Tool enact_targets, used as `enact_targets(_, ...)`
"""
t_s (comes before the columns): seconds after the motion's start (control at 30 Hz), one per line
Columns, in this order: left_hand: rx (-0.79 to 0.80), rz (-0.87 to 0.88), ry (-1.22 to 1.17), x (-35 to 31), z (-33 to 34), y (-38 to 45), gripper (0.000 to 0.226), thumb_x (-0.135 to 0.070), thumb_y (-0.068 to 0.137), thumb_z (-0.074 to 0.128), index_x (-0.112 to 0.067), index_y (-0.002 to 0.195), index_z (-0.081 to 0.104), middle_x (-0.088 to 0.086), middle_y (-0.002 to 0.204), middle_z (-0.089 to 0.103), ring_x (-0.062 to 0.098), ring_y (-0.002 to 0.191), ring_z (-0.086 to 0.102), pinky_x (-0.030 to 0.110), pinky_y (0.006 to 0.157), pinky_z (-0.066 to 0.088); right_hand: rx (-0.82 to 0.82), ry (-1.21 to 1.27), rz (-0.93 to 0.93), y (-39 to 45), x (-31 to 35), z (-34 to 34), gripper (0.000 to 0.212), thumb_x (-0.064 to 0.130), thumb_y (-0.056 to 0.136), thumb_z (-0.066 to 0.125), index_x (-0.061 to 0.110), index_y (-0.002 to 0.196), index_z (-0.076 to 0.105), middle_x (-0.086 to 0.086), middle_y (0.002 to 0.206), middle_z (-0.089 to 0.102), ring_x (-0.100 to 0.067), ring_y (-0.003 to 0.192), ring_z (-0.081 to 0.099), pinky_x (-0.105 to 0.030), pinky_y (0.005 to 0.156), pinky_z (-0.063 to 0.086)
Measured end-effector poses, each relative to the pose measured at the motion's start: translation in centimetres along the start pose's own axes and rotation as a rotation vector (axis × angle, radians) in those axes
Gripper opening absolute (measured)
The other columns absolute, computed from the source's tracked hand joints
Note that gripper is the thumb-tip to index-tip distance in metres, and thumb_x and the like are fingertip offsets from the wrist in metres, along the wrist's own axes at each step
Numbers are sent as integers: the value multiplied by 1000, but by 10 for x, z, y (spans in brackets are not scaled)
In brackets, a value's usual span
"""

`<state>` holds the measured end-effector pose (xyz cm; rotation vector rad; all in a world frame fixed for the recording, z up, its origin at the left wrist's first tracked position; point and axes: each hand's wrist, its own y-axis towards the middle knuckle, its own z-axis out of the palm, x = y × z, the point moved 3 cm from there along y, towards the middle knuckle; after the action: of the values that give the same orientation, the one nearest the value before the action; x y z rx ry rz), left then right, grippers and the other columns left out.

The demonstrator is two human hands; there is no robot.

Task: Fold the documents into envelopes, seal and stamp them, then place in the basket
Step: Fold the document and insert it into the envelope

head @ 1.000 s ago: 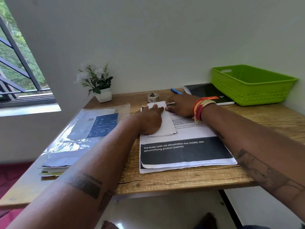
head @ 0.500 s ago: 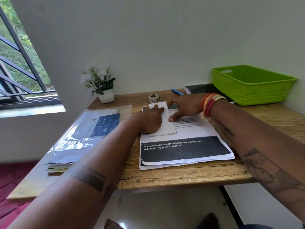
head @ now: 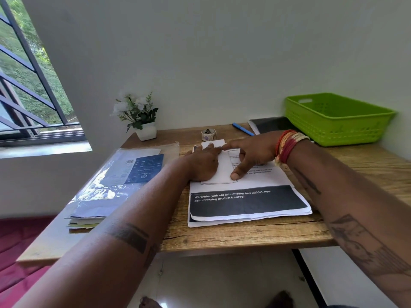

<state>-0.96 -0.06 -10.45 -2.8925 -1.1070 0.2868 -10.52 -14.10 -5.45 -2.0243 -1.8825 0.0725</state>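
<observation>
Bright daylight from the window (head: pixel 33 85), far left of the hands. Glare on the plastic sleeve (head: pixel 106 187) beside them. Soft shadows under the forearms. Wide-angle bending at edges; printed text mildly blurred.

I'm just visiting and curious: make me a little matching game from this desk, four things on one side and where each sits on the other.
Things:
1. green basket
2. flower pot
3. blue pen
4. folded paper

Places:
A. under both hands, on the printed sheets
B. far right of the desk
C. far left corner, near the window
D. at the back, just right of the tape roll

Pairs: 1-B, 2-C, 3-D, 4-A
</observation>
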Motion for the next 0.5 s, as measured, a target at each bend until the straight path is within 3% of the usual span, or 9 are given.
enact_targets(0.07,-9,4,-3,0,0,0,58,-26,107,24,-31,162,8,3,170,2,33,156,1,52,125,5,4,13,-7,-1,0,0,104,56,76,78,45,157,13,32,88,30,6,80,38,-25,92,28)
enact_targets(0.17,-24,0,-3,0,0,-2,58,-26,107,24,-30,162,10,3,170,2,32,156,2,50,126,6,24,30,-15,-1,-1,1,109,59,73,79,48,156,9,29,90,35,-3,96,45,-27,93,31)
enact_targets(0.27,-54,1,-26,-1,0,-5,55,-27,108,24,-31,162,14,2,170,5,30,156,4,49,126,7,12,70,-53,-1,-2,4,102,59,77,76,49,155,13,29,93,35,2,86,45,-27,93,32)
enact_targets(0.33,-91,6,-59,-1,-1,-7,53,-28,108,26,-31,161,20,1,170,9,29,156,8,48,126,11,-40,71,-69,-4,0,6,91,61,82,70,49,155,17,23,104,37,1,93,48,-25,96,30)
enact_targets(0.4,-156,18,-108,-2,-2,-10,49,-27,108,31,-28,157,32,4,167,22,28,152,23,43,123,21,-109,83,-63,-10,3,9,80,62,87,63,47,154,24,18,113,42,-9,114,49,-24,101,27)
enact_targets(0.5,-281,10,-200,-2,-8,-17,39,-26,106,41,-26,142,55,4,154,48,24,139,45,33,112,35,-192,98,-22,-17,6,12,70,62,92,56,40,154,31,6,146,46,-17,137,42,-29,112,27)
